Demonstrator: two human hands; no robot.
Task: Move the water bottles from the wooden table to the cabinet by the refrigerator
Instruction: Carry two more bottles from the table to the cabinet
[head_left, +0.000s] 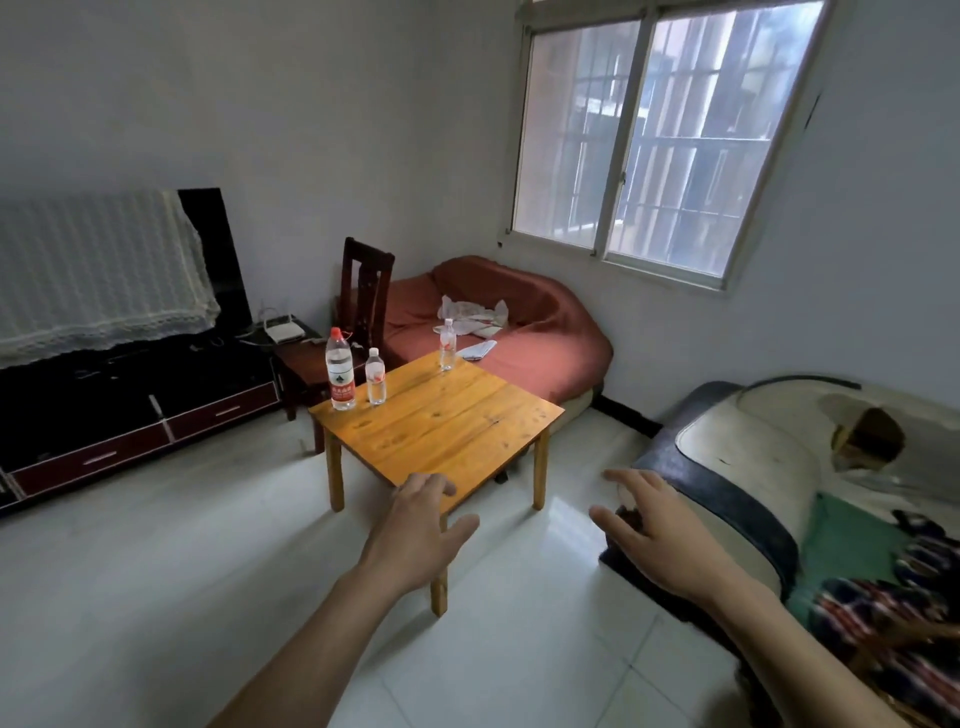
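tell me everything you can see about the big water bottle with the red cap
The big bottle is the tallest of three on the wooden table. It is clear plastic with a red cap and a label that is white above and red below, with printing too small to read. It stands upright, capped, at the table's far left corner. A small bottle stands just to its right, seemingly apart; the third bottle is at the far edge. Only the tabletop touches it; neither hand does.
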